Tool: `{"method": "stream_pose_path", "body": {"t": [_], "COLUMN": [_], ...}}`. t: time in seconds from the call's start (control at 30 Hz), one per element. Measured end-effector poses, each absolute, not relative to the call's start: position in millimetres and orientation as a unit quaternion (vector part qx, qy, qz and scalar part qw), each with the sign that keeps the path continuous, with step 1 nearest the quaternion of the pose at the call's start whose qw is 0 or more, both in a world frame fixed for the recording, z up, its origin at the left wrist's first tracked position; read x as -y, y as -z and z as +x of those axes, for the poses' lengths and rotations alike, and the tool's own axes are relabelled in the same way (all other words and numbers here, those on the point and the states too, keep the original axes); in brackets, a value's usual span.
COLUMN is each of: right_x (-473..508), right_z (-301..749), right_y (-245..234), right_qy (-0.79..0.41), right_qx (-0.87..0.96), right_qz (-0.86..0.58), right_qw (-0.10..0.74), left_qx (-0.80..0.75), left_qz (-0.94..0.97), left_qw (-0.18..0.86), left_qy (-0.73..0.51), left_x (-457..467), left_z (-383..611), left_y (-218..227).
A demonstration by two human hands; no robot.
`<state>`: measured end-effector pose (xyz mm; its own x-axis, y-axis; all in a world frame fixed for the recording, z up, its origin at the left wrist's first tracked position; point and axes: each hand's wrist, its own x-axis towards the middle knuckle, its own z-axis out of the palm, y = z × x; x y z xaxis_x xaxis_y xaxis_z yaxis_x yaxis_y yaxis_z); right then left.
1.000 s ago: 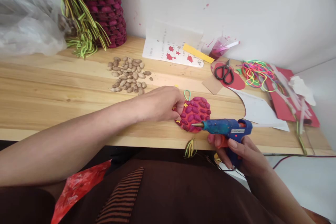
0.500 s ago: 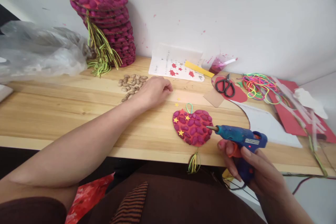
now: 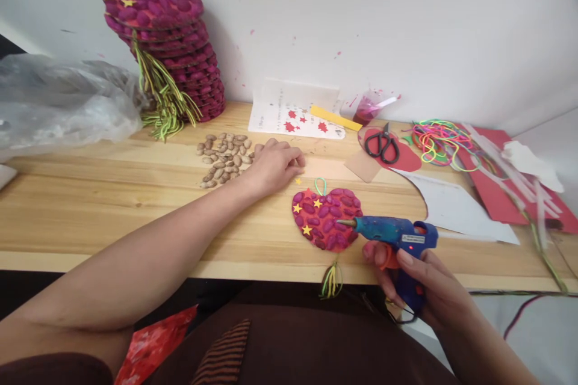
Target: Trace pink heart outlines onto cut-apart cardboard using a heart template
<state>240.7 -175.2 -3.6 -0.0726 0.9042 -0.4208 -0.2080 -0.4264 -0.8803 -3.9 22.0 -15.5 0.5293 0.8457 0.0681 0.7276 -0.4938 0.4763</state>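
My right hand (image 3: 419, 283) grips a blue glue gun (image 3: 388, 230) with an orange trigger. Its nozzle points left, over the right half of a heart-shaped ornament (image 3: 332, 219) covered in purple-dyed shells or seeds. Yellow stars sit on the ornament's left side, a green loop tops it, and a yellow-green tassel (image 3: 332, 281) hangs past the table edge. My left hand (image 3: 279, 165) rests palm down on the table, fingers curled together; anything under the fingertips is hidden. A small yellow star (image 3: 298, 181) lies just below those fingertips. Peanuts (image 3: 226, 156) are spread left of this hand.
A tall purple basket (image 3: 180, 54) with a tassel stands at the back left, beside a plastic bag (image 3: 63, 105). Behind the ornament are a paper sheet (image 3: 271, 117) with red stars, a yellow strip (image 3: 334, 117) and black scissors (image 3: 382, 147). Coloured cords (image 3: 445, 143) lie right.
My left hand has come slightly toward me, its fingertips reaching the small yellow stars. My right hand has moved the glue gun left, so its nozzle is farther over the ornament.
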Motion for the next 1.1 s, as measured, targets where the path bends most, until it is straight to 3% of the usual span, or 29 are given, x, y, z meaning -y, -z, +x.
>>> {"method": "stream_pose_path", "body": {"t": [0.6, 0.77, 1.1], "right_x": [174.7, 177.6, 191.0], "right_z": [239.4, 238.6, 242.6], "right_y": [2.5, -5.9, -19.0], "right_qy": [-0.635, -0.583, -0.412], "right_qx": [0.346, 0.367, 0.538], "right_qz": [-0.543, -0.606, -0.678], "right_qw": [0.427, 0.397, 0.285], "left_qx": [-0.47, -0.461, -0.399], "left_qz": [0.854, 0.856, 0.807], "left_qw": [0.189, 0.187, 0.392], "left_qy": [-0.117, -0.141, -0.19], "left_x": [-23.2, -27.4, -1.1], "left_z": [-5.5, -11.7, -10.1], "left_y": [13.1, 18.0, -0.5]}}
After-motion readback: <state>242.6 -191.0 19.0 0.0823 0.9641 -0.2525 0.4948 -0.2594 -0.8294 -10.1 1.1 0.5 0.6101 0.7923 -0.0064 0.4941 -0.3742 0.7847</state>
